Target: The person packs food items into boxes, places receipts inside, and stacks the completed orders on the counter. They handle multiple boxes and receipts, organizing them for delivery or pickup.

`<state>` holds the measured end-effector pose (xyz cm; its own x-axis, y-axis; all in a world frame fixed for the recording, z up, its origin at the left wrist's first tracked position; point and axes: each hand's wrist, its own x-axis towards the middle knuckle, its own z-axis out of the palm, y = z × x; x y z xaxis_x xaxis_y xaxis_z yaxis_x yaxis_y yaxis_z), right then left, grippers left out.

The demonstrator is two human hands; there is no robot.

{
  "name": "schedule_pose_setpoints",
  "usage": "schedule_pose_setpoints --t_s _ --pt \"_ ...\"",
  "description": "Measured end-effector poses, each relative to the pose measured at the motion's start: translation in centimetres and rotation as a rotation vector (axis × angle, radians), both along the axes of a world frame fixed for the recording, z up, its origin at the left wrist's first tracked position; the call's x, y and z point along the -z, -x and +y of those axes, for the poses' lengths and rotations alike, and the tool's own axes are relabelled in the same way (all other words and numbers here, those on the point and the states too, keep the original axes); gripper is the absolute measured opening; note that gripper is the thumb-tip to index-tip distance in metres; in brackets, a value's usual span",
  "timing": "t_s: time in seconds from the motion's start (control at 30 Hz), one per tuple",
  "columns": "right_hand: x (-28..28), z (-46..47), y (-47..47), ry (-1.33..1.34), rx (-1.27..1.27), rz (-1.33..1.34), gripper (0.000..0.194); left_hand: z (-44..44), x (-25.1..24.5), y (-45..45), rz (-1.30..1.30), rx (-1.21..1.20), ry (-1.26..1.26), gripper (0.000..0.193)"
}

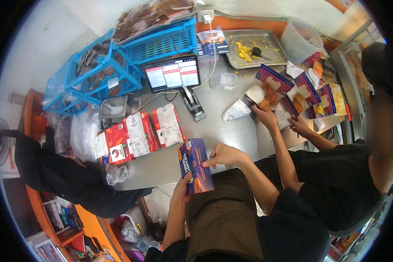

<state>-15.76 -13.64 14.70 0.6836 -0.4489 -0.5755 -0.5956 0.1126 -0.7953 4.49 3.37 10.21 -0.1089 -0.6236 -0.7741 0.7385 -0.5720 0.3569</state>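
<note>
A purple cardboard food box (196, 167) with orange prints and white lettering is closed and tilted in front of my apron, near the steel table's front edge. My left hand (182, 186) grips its lower left corner, thumb on the printed face. At the box's right side, a digit of my right hand (227, 155) touches the lid seam while the other fingers are curled. Whether those fingers pinch the card cannot be made out. Just beyond, red food boxes (168, 126) with printed receipts on top rest on the steel table (157, 170).
To my right a co-worker's hands (265, 116) work at open purple boxes (275, 78) holding rice and fried food. Another person's dark sleeve (85, 180) is at left. A tape dispenser (193, 104), tablet (172, 73), metal tray (255, 49) and blue baskets (157, 42) stand behind.
</note>
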Motion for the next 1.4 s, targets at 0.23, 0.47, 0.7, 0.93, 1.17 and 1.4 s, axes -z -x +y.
schedule_pose_setpoints --t_s 0.23,0.47,0.7,0.93,1.17,1.4 --pt "10.6 4.7 1.1 -0.020 0.600 -0.268 0.029 -0.7 2.4 2.2 0.637 0.063 0.180 0.052" --pt "13.4 -9.3 4.2 0.057 1.727 -0.174 0.030 -5.0 4.1 5.3 -0.864 0.252 0.055 0.094" --pt "2.0 -5.6 4.3 -0.233 0.480 -0.605 0.022 -7.5 -1.2 2.4 -0.456 0.144 0.323 0.081" --pt "-0.1 -2.9 1.8 0.032 -0.149 -0.144 0.027 -6.7 -1.4 -0.9 -0.360 -0.017 0.353 0.051" --pt "5.8 -6.2 -2.2 0.556 -0.150 0.007 0.022 2.0 0.8 2.1 -1.134 0.252 0.031 0.044" --pt "7.7 -6.9 -4.9 1.133 0.134 -0.265 0.028 -4.7 2.8 0.2 -1.734 0.793 1.092 0.041"
